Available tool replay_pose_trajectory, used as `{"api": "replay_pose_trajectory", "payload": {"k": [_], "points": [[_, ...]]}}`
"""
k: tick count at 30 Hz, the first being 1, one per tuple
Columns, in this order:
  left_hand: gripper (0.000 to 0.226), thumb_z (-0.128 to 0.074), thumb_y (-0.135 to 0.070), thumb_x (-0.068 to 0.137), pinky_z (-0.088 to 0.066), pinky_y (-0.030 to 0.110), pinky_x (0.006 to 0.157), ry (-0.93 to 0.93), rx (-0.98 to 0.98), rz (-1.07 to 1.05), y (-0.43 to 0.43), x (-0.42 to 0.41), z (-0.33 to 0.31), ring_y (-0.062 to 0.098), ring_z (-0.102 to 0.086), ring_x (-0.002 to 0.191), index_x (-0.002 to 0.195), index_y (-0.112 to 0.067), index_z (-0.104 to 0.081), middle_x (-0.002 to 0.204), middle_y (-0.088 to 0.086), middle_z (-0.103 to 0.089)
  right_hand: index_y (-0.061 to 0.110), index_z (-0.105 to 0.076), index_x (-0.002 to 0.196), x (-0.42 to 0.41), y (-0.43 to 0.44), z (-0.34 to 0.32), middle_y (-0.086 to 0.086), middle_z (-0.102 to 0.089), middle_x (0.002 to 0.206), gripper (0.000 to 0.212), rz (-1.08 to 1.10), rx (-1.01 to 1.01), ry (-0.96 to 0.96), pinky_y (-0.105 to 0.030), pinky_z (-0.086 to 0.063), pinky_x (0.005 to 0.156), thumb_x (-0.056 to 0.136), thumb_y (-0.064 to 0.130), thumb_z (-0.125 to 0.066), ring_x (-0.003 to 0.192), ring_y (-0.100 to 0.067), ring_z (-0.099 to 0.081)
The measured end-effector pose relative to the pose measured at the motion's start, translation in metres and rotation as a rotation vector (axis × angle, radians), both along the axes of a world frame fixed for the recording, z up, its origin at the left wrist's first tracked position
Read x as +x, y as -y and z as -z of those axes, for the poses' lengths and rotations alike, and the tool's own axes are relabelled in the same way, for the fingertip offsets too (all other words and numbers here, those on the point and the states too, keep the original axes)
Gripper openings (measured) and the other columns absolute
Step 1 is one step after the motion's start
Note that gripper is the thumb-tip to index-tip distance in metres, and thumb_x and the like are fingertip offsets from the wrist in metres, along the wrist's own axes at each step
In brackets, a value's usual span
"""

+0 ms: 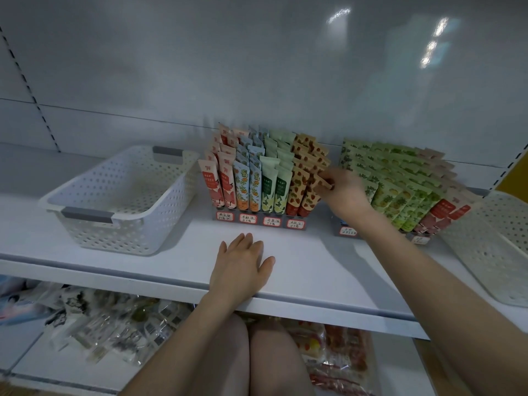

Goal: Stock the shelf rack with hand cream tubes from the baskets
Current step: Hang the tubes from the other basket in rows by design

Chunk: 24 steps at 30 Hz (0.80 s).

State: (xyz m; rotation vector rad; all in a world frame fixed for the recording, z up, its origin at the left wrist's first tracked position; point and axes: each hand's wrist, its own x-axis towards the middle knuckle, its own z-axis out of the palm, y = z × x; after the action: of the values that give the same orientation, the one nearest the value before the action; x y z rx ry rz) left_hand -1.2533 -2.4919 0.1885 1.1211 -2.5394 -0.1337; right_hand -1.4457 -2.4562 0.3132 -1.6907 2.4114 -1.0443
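Note:
A tiered rack (261, 222) on the white shelf holds rows of hand cream tubes: red-and-white, blue floral, green, and orange strawberry-print tubes (300, 192). My right hand (341, 190) pinches the top of a strawberry-print tube (318, 178) in the rack's rightmost column. My left hand (243, 262) lies flat on the shelf in front of the rack, fingers straight. A second rack (347, 231) to the right is full of green fruit-print and red tubes, partly hidden by my right arm. A white perforated basket (94, 208) stands to the left of the rack, with no tubes visible inside.
Another white perforated basket (491, 252) stands at the far right of the shelf (314, 270). Below the shelf lie wrapped packets (114, 324) and red snack bags (337, 355). My knees (257, 361) show under the shelf edge.

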Motion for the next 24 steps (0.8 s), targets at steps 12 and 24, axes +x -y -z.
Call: {"api": "replay_pose_trajectory", "payload": {"k": [12, 24], "points": [[0.038, -0.037, -0.044, 0.089, -0.037, 0.038, 0.08, -0.016, -0.017, 0.013, 0.001, 0.0, 0.001, 0.021, -0.049, 0.091, 0.088, -0.01, -0.054, 0.088, 0.002, -0.051, -0.001, -0.055, 0.116, 0.005, 0.006, 0.003, -0.016, -0.063, 0.107, 0.027, 0.006, -0.062, 0.093, -0.022, -0.036, 0.071, 0.092, 0.01, -0.054, 0.086, -0.023, -0.055], [0.058, -0.016, -0.052, 0.08, -0.037, 0.039, 0.077, -0.017, -0.029, 0.016, 0.001, 0.0, 0.002, 0.022, -0.049, 0.088, 0.085, -0.01, -0.056, 0.086, 0.003, -0.052, 0.001, -0.051, 0.118, 0.003, 0.002, 0.014, -0.002, -0.052, 0.092, 0.032, 0.005, -0.068, 0.111, -0.01, -0.032, 0.05, 0.087, 0.007, -0.058, 0.079, -0.016, -0.049]]}}
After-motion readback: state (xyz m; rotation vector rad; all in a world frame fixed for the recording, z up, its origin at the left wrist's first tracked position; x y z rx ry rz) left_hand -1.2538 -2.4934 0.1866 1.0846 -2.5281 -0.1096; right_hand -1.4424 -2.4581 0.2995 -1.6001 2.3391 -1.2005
